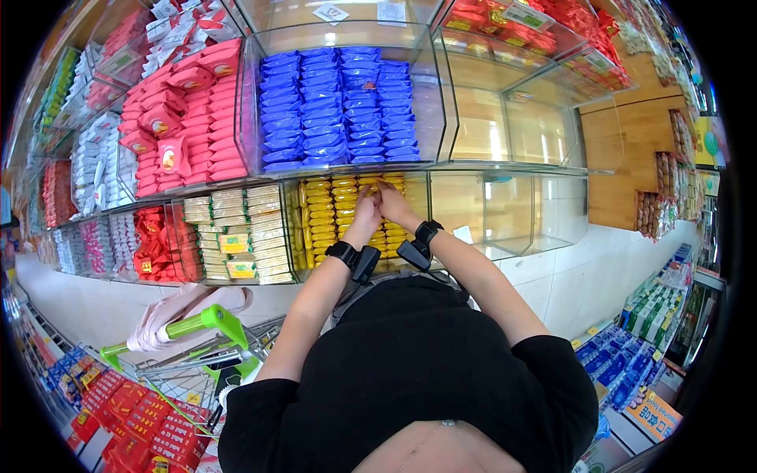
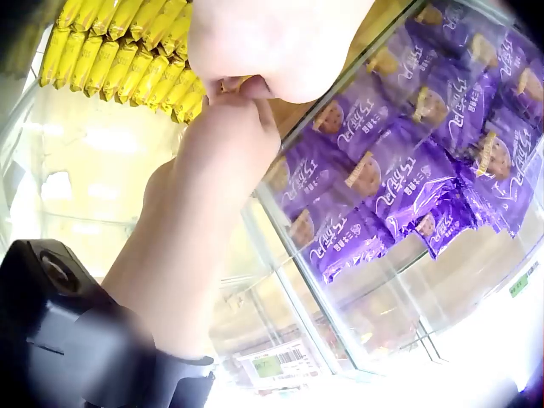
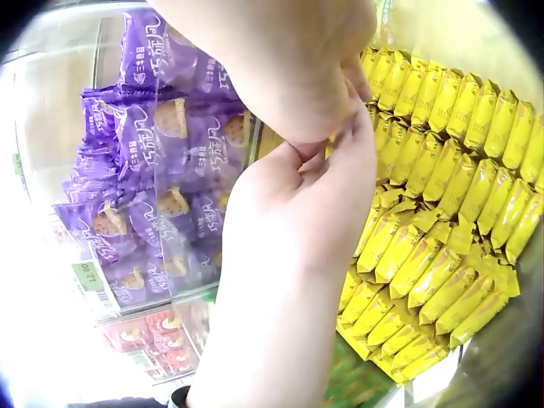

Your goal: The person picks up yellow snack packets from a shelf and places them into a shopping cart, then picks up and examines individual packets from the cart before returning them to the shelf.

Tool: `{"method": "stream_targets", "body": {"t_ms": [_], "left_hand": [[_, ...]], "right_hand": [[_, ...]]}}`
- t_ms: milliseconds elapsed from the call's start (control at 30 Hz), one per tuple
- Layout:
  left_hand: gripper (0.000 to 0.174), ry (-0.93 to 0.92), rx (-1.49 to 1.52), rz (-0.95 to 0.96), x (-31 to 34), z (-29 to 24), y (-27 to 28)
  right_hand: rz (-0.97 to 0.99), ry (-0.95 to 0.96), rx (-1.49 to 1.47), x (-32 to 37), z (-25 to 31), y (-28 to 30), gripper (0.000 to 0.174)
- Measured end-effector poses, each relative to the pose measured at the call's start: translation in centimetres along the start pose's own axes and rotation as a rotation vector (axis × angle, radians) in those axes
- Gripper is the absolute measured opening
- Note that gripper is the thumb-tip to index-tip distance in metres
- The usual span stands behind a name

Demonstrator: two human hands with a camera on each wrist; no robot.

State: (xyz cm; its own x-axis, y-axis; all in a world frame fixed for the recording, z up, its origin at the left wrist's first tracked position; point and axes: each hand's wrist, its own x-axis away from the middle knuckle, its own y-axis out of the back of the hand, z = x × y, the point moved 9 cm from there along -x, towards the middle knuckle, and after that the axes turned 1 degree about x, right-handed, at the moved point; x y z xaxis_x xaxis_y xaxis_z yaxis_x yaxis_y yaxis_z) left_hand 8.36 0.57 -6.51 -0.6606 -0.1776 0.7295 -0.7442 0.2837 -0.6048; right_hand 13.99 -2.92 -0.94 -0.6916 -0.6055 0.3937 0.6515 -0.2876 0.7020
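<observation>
My left hand [image 1: 367,214] and right hand [image 1: 396,205] meet over rows of yellow wrapped snack packets [image 1: 322,217] in a clear bin. In the left wrist view, the left hand [image 2: 272,42] fills the top and the right hand [image 2: 223,132] comes up against it, fingers bent inward. From the right wrist, the right hand [image 3: 285,68] overlaps the left hand [image 3: 319,174], with the thumbs and fingertips close together. Their palms and most fingers are hidden, so I cannot tell what they hold. Purple snack packets [image 2: 399,183] lie beside the yellow ones, behind a clear divider.
Above the yellow bin stand blue packets [image 1: 339,106], with pink packets [image 1: 185,118] to their left. Cream-coloured packets [image 1: 236,232] fill the neighbouring lower bin. A shopping cart [image 1: 213,327] with a green handle stands at my left. Clear bin walls [image 1: 432,197] rise close to the right hand.
</observation>
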Motion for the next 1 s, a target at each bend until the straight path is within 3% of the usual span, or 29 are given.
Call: {"method": "stream_targets", "body": {"t_ms": [67, 200, 600, 667, 767, 1000], "left_hand": [[0.063, 0.018, -0.012, -0.006, -0.2, 0.1, 0.2], [0.063, 0.003, -0.053, -0.012, -0.2, 0.1, 0.0], [0.050, -0.008, -0.251, 0.018, 1.0, -0.2, -1.8], [0.047, 0.031, -0.291, 0.049, 0.7, 0.2, -1.9], [0.045, 0.076, -0.314, 0.053, 0.4, 0.3, -1.8], [0.047, 0.025, -0.266, 0.055, 0.4, 0.2, -1.4]], "right_hand": [[-0.021, 0.040, 0.017, 0.1, 0.5, 0.4, 0.055], [-0.018, 0.040, 0.038, 0.1, 0.2, 0.3, 0.057], [-0.127, 0.179, 0.243, 0.6, 0.9, 0.8, 0.055], [0.017, 0.057, 0.222, 0.2, 0.1, 0.3, 0.053], [0.065, 0.021, 0.138, 0.1, 0.0, 0.3, 0.054], [0.045, 0.057, 0.202, 0.0, -0.3, -0.5, 0.061]]}}
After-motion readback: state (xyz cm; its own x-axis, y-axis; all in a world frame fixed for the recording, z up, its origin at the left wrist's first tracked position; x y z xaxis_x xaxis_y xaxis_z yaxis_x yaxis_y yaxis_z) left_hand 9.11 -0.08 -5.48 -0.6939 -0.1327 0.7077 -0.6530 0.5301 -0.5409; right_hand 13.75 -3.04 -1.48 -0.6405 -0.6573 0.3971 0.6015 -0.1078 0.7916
